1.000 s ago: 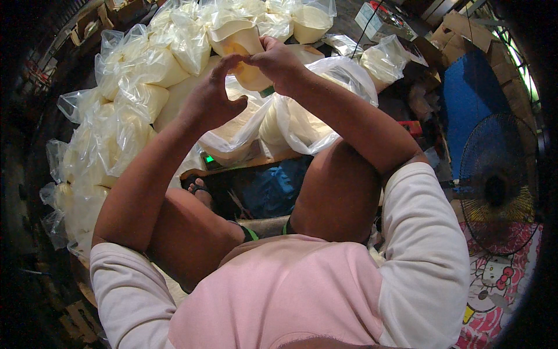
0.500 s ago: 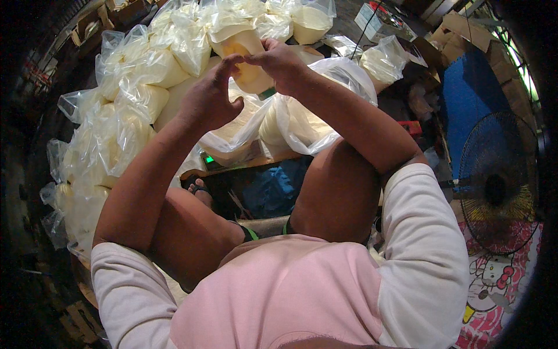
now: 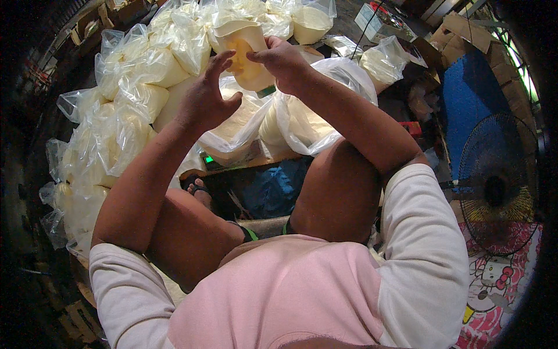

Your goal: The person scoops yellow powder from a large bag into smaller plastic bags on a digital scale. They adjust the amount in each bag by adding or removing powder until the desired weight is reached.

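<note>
In my right hand (image 3: 285, 64) is a translucent yellowish plastic cup (image 3: 243, 46), tilted, with my fingers gripping its right side. Amber patches show through its wall. My left hand (image 3: 203, 96) is just left of the cup, thumb and fingers spread apart, and appears to hold nothing. Below both hands lies a large open clear plastic bag (image 3: 285, 131) with pale cream powder (image 3: 311, 119) inside. A small green patch shows at the cup's base, but I cannot make out what it is.
Filled clear bags (image 3: 131, 116) are heaped on the left and far side. A small green-lit display (image 3: 209, 159) sits near the open bag's front edge. Another filled bag (image 3: 383, 58) and a box (image 3: 378, 23) stand far right. A fan (image 3: 497, 192) is at right.
My left hand has drawn slightly away from the cup, its fingers parting from it. The cup stays in my right hand, its rim now showing more fully.
</note>
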{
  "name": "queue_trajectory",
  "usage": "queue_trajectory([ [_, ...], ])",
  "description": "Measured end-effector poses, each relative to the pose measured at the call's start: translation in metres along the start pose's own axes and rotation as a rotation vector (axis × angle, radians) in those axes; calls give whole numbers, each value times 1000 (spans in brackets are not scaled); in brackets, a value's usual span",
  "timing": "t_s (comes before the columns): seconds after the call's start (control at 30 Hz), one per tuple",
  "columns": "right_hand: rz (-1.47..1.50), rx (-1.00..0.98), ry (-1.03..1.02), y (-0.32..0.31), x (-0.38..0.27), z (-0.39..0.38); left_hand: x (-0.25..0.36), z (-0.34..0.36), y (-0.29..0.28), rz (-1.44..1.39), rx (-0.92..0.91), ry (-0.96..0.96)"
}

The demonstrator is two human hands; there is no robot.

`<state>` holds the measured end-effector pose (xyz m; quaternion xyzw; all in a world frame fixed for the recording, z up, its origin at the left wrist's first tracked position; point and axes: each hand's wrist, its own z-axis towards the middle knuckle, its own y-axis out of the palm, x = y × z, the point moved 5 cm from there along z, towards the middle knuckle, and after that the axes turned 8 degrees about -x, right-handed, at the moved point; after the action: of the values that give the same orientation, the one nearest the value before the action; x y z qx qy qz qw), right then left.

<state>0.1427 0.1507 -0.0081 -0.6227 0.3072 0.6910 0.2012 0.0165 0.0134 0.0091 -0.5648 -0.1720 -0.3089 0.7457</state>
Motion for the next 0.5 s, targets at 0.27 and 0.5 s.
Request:
queue_trajectory([
  [0.27, -32, 46, 6, 5, -2, -3, 6, 0, 4, -57, -49, -54],
  [0.5, -6, 19, -41, 0, 5, 3, 4, 1, 18, 15, -71, -66],
])
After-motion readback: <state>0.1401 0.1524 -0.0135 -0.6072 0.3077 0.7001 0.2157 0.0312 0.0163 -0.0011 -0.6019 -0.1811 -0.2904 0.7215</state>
